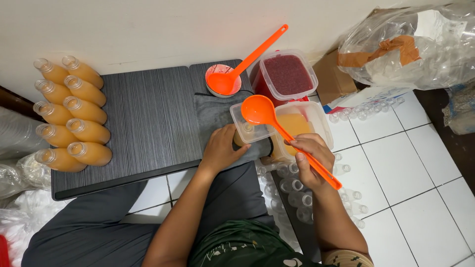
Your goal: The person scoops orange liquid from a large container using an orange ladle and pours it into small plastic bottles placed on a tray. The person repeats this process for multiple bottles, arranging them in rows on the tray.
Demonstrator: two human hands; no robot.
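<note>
Orange ladle (277, 126) over a small bottle (246, 132), crowded corner.

Right hand (309, 158) clamped round the ladle handle, bowl poised above the bottle, held at its base in the curled left hand (221, 148) on the dark tabletop (148, 118). At 12 o'clock, second orange ladle (237, 74) in a small cup; at 1, red-filled tub (287, 74); at 9, filled bottles (71, 113) stacked; at 5, empty bottles (297, 190) on floor.

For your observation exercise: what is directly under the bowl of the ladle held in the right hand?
Under the ladle bowl sits a small clear tub with a bottle mouth showing inside. The left hand covers the bottle's body, so how full it is cannot be seen.
</note>
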